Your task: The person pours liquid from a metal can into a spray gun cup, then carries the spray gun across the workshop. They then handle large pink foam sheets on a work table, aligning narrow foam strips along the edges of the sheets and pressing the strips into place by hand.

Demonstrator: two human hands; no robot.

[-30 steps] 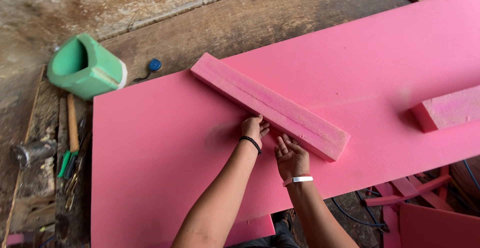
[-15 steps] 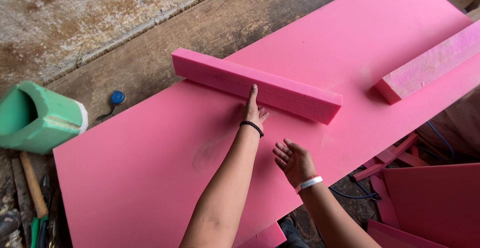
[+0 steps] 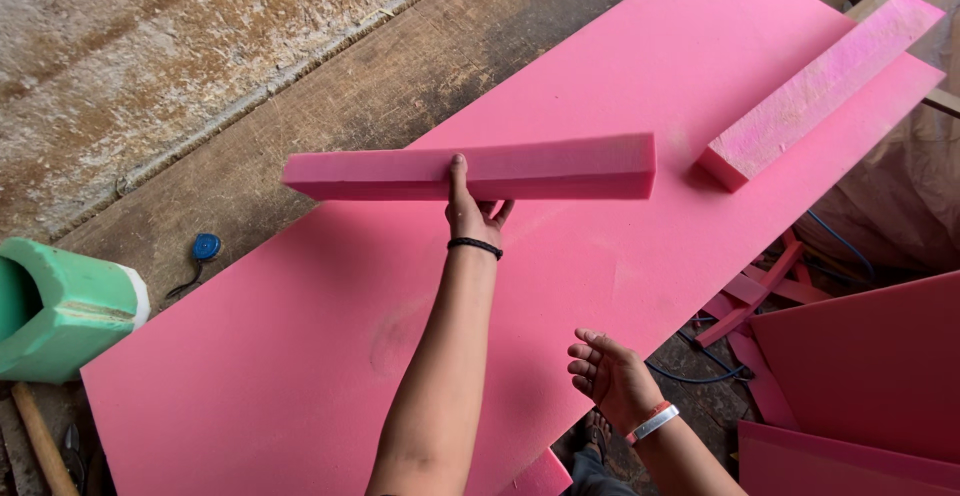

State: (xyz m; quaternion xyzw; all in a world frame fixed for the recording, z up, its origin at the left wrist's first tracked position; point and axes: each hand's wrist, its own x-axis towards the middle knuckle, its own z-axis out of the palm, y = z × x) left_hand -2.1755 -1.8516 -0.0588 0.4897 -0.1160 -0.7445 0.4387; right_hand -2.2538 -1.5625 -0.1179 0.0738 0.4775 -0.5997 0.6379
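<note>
My left hand (image 3: 470, 211) grips a long pink foam bar (image 3: 560, 168) near its middle and holds it lifted above a large pink foam sheet (image 3: 330, 336). A black band circles that wrist. My right hand (image 3: 612, 374) hangs open and empty at the sheet's near edge, with a white wristband on it. A second pink foam bar (image 3: 820, 86) lies on the sheet at the far right end.
A green foam block (image 3: 60, 306) stands at the left edge, with a blue tape measure (image 3: 205, 247) beside it on the wooden bench. Tool handles (image 3: 40, 446) lie at the lower left. Pink foam offcuts (image 3: 770, 291) and sheets (image 3: 860, 366) pile up on the right.
My left hand has lifted the foam bar off the sheet and turned it level. My right hand has drawn back to the sheet's near edge. The view has swung left.
</note>
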